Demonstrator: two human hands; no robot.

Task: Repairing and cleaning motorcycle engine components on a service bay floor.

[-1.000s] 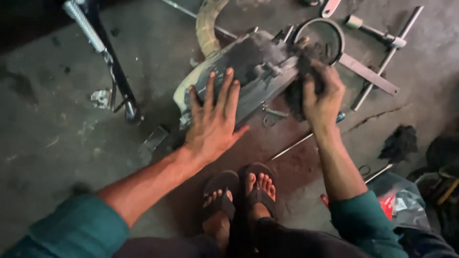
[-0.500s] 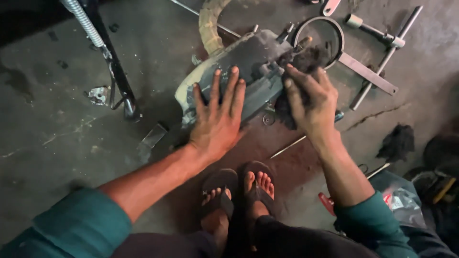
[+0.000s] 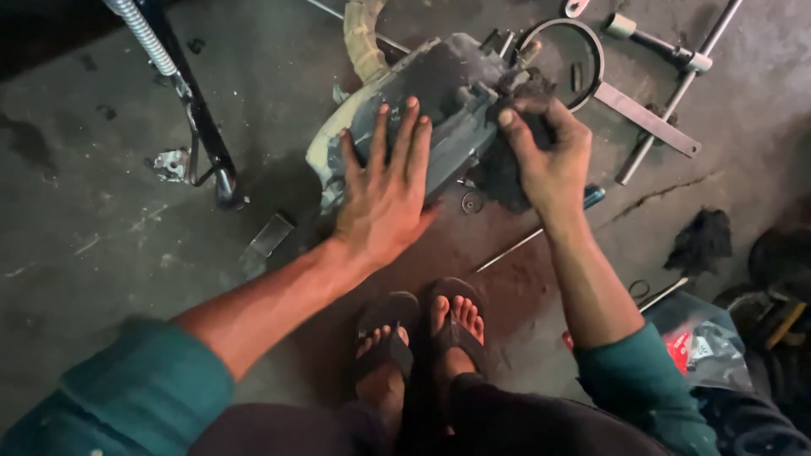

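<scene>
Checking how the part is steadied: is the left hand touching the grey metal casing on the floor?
Touching. The head view shows the left hand lying flat, palm down and fingers spread, on top of the grey metal casing, with no gap beneath the fingers.

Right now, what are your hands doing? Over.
Left hand flat on the grey metal engine casing, open. Right hand in a closed grip on a dark greasy rag against the casing. Small washer lies loose beside it.

Stained concrete floor [image 3: 101, 253] under grey engine casing [image 3: 448, 101], metal ring [image 3: 591, 42], washer [image 3: 472, 202].
</scene>
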